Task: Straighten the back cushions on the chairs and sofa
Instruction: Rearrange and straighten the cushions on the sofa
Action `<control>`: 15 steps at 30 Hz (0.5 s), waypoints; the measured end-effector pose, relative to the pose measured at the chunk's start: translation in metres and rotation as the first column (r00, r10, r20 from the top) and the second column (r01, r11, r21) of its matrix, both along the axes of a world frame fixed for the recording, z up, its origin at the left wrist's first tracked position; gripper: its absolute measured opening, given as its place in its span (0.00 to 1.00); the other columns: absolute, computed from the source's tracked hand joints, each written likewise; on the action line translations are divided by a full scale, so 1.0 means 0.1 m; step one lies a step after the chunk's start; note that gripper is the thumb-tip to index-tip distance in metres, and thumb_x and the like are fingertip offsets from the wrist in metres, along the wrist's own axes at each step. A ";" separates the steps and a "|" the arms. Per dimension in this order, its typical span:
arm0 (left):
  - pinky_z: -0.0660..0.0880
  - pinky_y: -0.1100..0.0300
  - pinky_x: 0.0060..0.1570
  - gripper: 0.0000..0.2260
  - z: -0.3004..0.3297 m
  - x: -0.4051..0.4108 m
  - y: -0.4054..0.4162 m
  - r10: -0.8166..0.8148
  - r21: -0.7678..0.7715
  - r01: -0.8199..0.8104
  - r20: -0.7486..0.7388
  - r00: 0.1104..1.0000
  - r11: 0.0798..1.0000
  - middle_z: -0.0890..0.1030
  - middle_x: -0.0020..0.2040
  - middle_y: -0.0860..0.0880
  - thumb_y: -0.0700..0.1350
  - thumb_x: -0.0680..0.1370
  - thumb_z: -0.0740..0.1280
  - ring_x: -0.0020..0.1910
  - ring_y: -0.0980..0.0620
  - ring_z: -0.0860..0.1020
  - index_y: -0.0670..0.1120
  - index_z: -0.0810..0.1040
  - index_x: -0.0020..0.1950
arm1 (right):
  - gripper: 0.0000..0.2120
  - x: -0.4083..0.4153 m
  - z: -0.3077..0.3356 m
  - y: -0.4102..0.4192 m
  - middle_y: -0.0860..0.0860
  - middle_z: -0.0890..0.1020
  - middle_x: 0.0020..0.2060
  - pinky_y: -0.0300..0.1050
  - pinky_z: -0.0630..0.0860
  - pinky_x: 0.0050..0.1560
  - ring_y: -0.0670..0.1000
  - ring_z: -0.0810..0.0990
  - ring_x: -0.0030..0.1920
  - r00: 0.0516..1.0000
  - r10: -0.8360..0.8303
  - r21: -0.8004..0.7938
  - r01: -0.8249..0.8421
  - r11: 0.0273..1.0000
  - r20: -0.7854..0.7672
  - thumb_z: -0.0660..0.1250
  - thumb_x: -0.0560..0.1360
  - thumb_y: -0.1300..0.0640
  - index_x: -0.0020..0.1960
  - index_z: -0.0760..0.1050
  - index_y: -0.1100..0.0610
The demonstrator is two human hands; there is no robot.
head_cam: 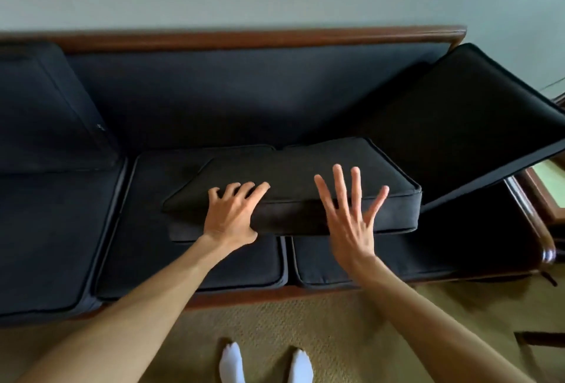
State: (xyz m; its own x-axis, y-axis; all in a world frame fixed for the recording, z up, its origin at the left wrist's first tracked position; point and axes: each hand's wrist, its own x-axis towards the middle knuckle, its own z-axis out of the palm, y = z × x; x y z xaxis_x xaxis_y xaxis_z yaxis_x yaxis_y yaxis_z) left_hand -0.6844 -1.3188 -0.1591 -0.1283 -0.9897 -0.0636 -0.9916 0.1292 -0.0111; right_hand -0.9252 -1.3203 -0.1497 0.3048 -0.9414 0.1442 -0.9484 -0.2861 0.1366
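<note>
Left hand point(231, 214) is clamped on the front edge of the flat cushion point(305, 181) — fingers curled over the top, thumb down on the front face. Right hand point(351, 214) is spread wide, fingers fanned, holding nothing; it hovers in front of that cushion's right half, and whether it touches is hard to tell.

That cushion lies face-down across the seat pads point(244, 263), straddling the gap between the middle and right pads and turned a little askew. To the right, a second back cushion point(477, 113) leans tilted toward the sofa point(244, 38) arm, its lower corner jutting out past the end. Far left, a third one point(46, 107) stands against the backrest, slightly slanted.

Down below, two feet in white socks point(266, 364) on a tan carpet point(351, 336) — right up close to the wooden front rail.
</note>
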 end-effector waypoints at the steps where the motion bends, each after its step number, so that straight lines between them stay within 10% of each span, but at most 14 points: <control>1: 0.68 0.43 0.55 0.47 0.06 0.04 -0.02 0.004 -0.001 -0.004 0.005 1.000 1.000 0.76 0.65 0.52 0.50 0.56 0.79 0.63 0.46 0.74 0.56 0.62 0.72 | 0.49 0.00 0.04 -0.15 0.59 0.62 0.76 0.79 0.37 0.69 0.65 0.55 0.77 0.997 0.054 0.053 -0.050 0.997 -0.063 0.69 0.61 0.67 0.79 0.54 0.54; 5: 0.68 0.45 0.54 0.43 0.38 0.21 -0.08 -0.015 0.021 0.014 0.049 0.999 1.000 0.78 0.63 0.53 0.49 0.58 0.76 0.58 0.46 0.76 0.56 0.64 0.71 | 0.53 0.12 0.22 -0.42 0.51 0.75 0.57 0.67 0.69 0.62 0.57 0.75 0.58 0.994 0.092 0.250 -0.075 0.965 -0.057 0.84 0.48 0.51 0.68 0.63 0.55; 15: 0.68 0.44 0.62 0.47 1.03 1.18 -0.08 0.043 0.243 -0.044 0.012 0.999 0.969 0.72 0.67 0.55 0.49 0.60 0.77 0.62 0.48 0.72 0.56 0.57 0.75 | 0.50 0.96 0.71 -0.62 0.48 0.69 0.62 0.62 0.64 0.60 0.55 0.69 0.62 0.949 0.299 0.330 -0.314 0.890 0.099 0.77 0.56 0.43 0.73 0.60 0.51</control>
